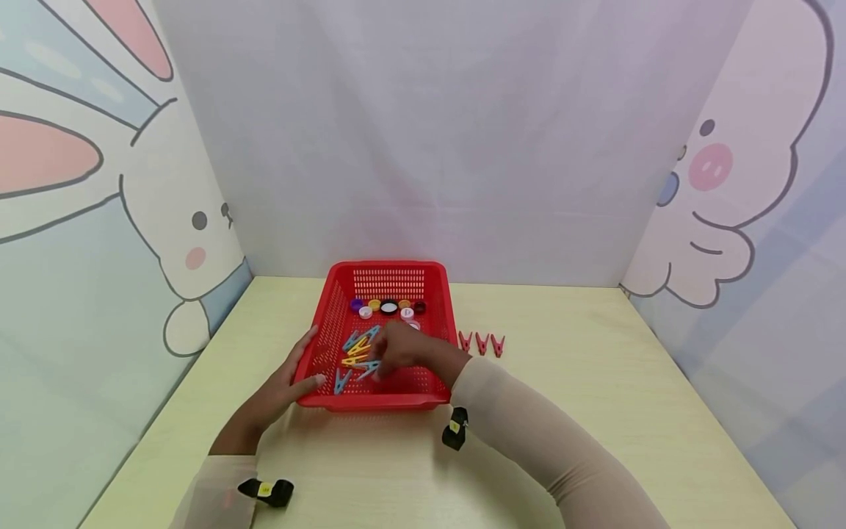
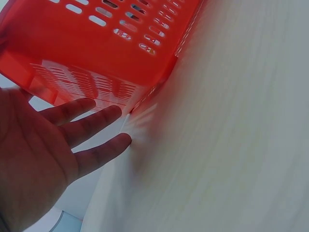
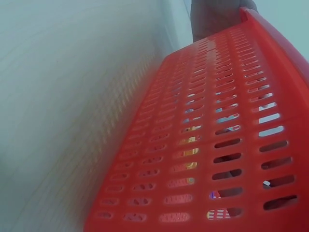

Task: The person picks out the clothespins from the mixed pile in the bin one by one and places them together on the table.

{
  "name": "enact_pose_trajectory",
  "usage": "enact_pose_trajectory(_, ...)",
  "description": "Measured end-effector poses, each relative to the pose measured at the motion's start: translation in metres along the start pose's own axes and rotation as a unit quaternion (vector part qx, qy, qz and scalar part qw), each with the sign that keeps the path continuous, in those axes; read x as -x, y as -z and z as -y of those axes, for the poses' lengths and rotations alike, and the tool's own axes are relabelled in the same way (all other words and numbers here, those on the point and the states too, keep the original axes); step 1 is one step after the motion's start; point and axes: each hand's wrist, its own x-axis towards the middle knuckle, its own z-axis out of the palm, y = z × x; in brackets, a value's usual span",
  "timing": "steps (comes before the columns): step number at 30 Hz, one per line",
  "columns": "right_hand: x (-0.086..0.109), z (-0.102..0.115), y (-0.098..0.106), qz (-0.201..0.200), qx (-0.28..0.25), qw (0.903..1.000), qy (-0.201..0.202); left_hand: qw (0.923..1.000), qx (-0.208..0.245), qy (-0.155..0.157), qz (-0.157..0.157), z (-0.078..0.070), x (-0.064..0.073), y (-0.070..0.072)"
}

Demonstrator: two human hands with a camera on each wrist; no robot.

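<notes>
A red plastic basket [image 1: 370, 401] stands on the table with blue clothespins [image 1: 341, 382] and yellow clothespins [image 1: 357, 347] inside. My left hand [image 1: 280, 386] rests at its left side, thumb over the rim near the front corner. In the left wrist view, the other fingers stretch out straight and spread beside the wall. Inside the basket, my right hand [image 1: 399, 347] reaches down beside a blue clothespin [image 1: 368, 366], fingers bent. Whether it pinches that clothespin is unclear. The right wrist view shows mostly the perforated basket wall [image 3: 203, 116], which hides the right fingers.
Several bottle caps [image 1: 388, 307] in purple, yellow, white and dark colours lie at the basket's back. Three red clothespins [image 1: 482, 343] lie in a row on the table [image 1: 562, 411] to its right. A grey curtain [image 1: 410, 147] hangs behind, with printed walls on both sides.
</notes>
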Motion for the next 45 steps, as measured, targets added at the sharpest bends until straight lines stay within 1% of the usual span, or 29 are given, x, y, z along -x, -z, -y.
enact_pose_trajectory(2, -0.001, -0.001, 0.0, -0.006, -0.011, 0.9999, 0.002, 1.0, 0.002, 0.002, -0.002, 0.0, 0.0, 0.0)
enact_pose_trajectory(8, -0.002, -0.001, 0.0, -0.008, -0.037, 0.9993, 0.003, 1.0, 0.001, -0.001, -0.002, 0.001, 0.0, 0.001)
enact_pose_trajectory(13, 0.001, 0.001, 0.0, 0.004, -0.056, 0.9983, 0.015, 1.0, 0.002, -0.001, -0.001, 0.002, 0.0, 0.001)
enact_pose_trajectory(18, 0.006, 0.004, 0.002, 0.018, -0.079, 0.9967, 0.009, 1.0, 0.003, 0.001, 0.001, 0.002, 0.0, 0.001)
enact_pose_trajectory(22, 0.006, 0.002, 0.005, 0.014, -0.093, 0.9956, 0.005, 1.0, 0.004, 0.0, 0.001, 0.002, 0.0, 0.001)
enact_pose_trajectory(25, 0.008, 0.002, 0.007, 0.018, -0.102, 0.9946, 0.009, 1.0, 0.003, 0.0, 0.0, 0.003, -0.001, 0.002)
enact_pose_trajectory(31, 0.018, 0.007, 0.013, 0.034, -0.129, 0.9909, 0.013, 1.0, -0.002, 0.0, -0.002, 0.003, -0.001, 0.003)
enact_pose_trajectory(36, 0.027, 0.005, 0.018, 0.022, -0.138, 0.9899, 0.024, 1.0, -0.002, 0.0, 0.0, 0.002, 0.0, 0.002)
enact_pose_trajectory(41, 0.034, 0.001, 0.023, 0.001, -0.145, 0.9886, 0.041, 1.0, -0.002, 0.0, -0.002, 0.002, -0.001, 0.002)
enact_pose_trajectory(45, 0.04, -0.001, 0.025, -0.012, -0.137, 0.9889, 0.056, 1.0, 0.0, 0.003, -0.001, 0.002, 0.0, 0.002)
